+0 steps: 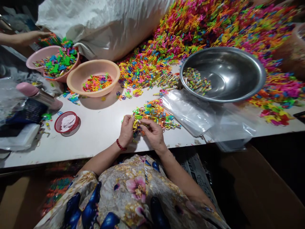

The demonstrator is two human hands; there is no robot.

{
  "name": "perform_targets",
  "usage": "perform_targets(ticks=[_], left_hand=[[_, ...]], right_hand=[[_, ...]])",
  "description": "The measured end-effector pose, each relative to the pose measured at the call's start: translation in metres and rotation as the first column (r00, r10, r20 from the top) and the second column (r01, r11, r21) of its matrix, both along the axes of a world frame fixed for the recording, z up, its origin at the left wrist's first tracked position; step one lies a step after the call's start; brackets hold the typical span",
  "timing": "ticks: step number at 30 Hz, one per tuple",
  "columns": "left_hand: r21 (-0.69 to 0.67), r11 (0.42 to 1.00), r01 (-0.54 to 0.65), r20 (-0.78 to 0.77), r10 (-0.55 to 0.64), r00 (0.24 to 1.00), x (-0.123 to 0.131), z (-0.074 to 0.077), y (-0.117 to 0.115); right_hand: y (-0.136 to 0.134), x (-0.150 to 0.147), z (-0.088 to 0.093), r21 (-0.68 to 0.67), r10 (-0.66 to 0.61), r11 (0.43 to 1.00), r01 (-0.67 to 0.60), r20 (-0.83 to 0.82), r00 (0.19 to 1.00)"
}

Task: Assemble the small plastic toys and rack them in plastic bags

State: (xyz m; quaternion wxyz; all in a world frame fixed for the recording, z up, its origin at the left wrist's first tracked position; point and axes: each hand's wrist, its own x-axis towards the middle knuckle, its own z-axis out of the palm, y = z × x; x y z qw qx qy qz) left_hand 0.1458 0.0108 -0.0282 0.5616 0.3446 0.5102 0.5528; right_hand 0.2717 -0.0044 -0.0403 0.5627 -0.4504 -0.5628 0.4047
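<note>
Both hands are at the near edge of the white table (pixel 100 133), at 6 o'clock of the work area. My left hand (pixel 126 129) and my right hand (pixel 154 133) meet at the fingertips. The fingers of each are curled in narrow, pinching one small bundle (pixel 137 123) of coloured plastic pieces between them. The bundle sits just above the table surface and touches both hands. There is a red bead bracelet (pixel 120 146) on my left wrist.

12 o'clock, just beyond my fingertips: a small pile (pixel 154 111) of the same pieces on the table. I cannot tell whether its near edge touches the bundle.

1 to 2 o'clock: clear plastic bags (pixel 190 111) lie flat, their far edge under the steel bowl (pixel 238 73). The bowl holds a few filled packets (pixel 196 82) against its left wall.

12 to 2 o'clock, far side: a big heap (pixel 214 25) of mixed-colour pieces, spilling around the steel bowl.

12 o'clock, far: a white sack (pixel 107 22), slumped beside the heap.

11 o'clock: a peach bowl (pixel 76 79) with a thin layer of pieces. Touching it at 10 o'clock is a pink bowl (pixel 33 58), piled higher.

9 o'clock: a red round tray (pixel 66 122), well apart from my left hand. Beyond it a pink flask (pixel 35 92) lies on its side.

10 o'clock, far corner: another person's hand (pixel 30 36), just behind the pink bowl.
</note>
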Motion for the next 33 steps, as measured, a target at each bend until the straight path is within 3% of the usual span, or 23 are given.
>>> perform_targets(ticks=[5,10,13,17,21,24,25,27,28,30,33], left_hand=[[-0.032,0.999,0.034,0.004,-0.033,0.999,-0.002,0.004,0.001],[-0.122,0.980,0.158,0.114,-0.144,0.983,-0.006,0.010,0.000],[-0.128,0.980,0.149,0.138,-0.131,0.982,-0.006,0.011,-0.001],[-0.069,0.997,0.032,0.045,-0.029,0.999,-0.003,0.008,-0.001],[0.030,0.997,0.065,-0.205,-0.057,0.977,-0.009,0.001,0.018],[0.091,0.995,0.041,-0.491,0.009,0.871,-0.029,-0.007,0.059],[0.110,0.994,0.017,-0.605,0.053,0.794,-0.037,-0.010,0.077],[0.163,0.985,0.047,-0.851,0.117,0.513,-0.054,-0.017,0.113],[0.177,0.982,0.071,-0.879,0.125,0.460,-0.061,-0.020,0.129],[0.177,0.976,0.129,-0.904,0.109,0.412,-0.073,-0.026,0.153],[0.145,0.974,0.171,-0.906,0.062,0.418,-0.081,-0.034,0.164]], right_hand=[[0.002,0.003,-0.001,-0.052,0.028,0.998,-0.031,-0.055,0.998],[-0.003,0.005,0.011,0.143,0.048,0.988,-0.064,0.108,0.993],[-0.009,0.000,0.016,0.201,0.040,0.976,-0.083,0.206,0.978],[-0.010,-0.005,0.015,0.219,0.014,0.973,-0.078,0.279,0.960],[0.003,0.006,0.010,0.217,0.019,0.972,-0.090,0.313,0.950],[0.020,0.021,0.005,0.278,-0.148,0.960,0.041,0.377,0.914],[0.026,0.027,0.003,0.312,-0.208,0.947,0.077,0.413,0.887],[0.037,0.038,0.001,0.367,-0.284,0.925,0.101,0.488,0.825],[0.043,0.045,0.001,0.379,-0.304,0.920,0.105,0.519,0.799],[0.055,0.058,0.000,0.381,-0.331,0.917,0.120,0.554,0.764],[0.075,0.083,-0.003,0.361,-0.361,0.917,0.170,0.569,0.739]])
